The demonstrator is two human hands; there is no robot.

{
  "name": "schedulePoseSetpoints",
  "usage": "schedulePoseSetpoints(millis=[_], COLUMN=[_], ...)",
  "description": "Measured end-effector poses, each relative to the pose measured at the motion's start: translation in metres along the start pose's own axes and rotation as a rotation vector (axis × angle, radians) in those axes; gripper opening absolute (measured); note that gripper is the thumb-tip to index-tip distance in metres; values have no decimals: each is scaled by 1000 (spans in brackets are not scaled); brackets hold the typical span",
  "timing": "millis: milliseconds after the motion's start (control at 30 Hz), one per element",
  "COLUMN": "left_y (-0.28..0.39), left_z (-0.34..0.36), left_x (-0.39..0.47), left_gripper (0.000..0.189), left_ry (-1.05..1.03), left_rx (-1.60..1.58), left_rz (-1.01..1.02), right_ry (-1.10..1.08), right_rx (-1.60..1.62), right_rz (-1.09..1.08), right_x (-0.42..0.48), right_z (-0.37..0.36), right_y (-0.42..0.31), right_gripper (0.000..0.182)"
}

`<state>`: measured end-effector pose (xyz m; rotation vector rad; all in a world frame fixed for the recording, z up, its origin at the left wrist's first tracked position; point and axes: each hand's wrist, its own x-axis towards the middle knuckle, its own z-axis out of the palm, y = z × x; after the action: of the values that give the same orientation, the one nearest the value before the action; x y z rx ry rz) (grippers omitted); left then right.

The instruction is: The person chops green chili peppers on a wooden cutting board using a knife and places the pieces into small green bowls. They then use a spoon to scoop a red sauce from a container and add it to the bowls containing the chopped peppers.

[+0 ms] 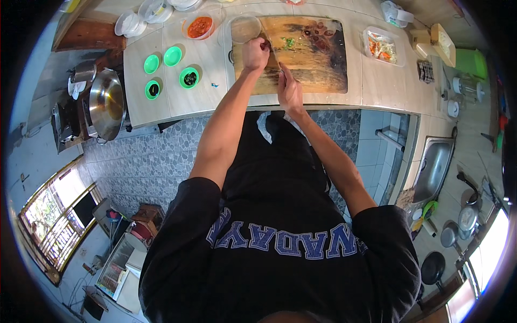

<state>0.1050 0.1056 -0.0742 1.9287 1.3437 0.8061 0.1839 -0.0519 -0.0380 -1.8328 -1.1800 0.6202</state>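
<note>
A wooden cutting board (315, 76) lies on the tiled counter before me. My right hand (290, 89) grips the handle of a kitchen knife (273, 44), its blade pointing away from me across the board. Just left of the blade, my left hand (255, 55) holds a small dark-red piece of food (265, 45), mostly hidden by the fingers. Chopped green bits (288, 42) sit right of the knife. Several dark-red slices (321, 36) are spread at the board's far right. A clear plastic bowl (245, 29) overlaps its far left corner.
Left of the board are several green bowls (173, 56), two with dark contents, and a tub of red sauce (199, 27). A container of shredded vegetables (383, 46) stands to the right. A metal wok (107, 104) is at far left, a sink (433, 167) at right.
</note>
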Motion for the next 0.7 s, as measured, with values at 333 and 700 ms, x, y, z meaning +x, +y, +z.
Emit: schedulePoseSetpoints(millis=[333,700], left_y=[-14,-2], left_z=[2,0], left_x=[2,0], left_gripper=[11,9], left_ry=[-14,-9], left_rx=[-17,-49], left_rz=[27,0], right_ry=[-69,68], right_rx=[17,-8], right_rz=[137,78], right_x=[5,2], right_z=[-4,6], right_y=[-8,-3], right_gripper=[35,35])
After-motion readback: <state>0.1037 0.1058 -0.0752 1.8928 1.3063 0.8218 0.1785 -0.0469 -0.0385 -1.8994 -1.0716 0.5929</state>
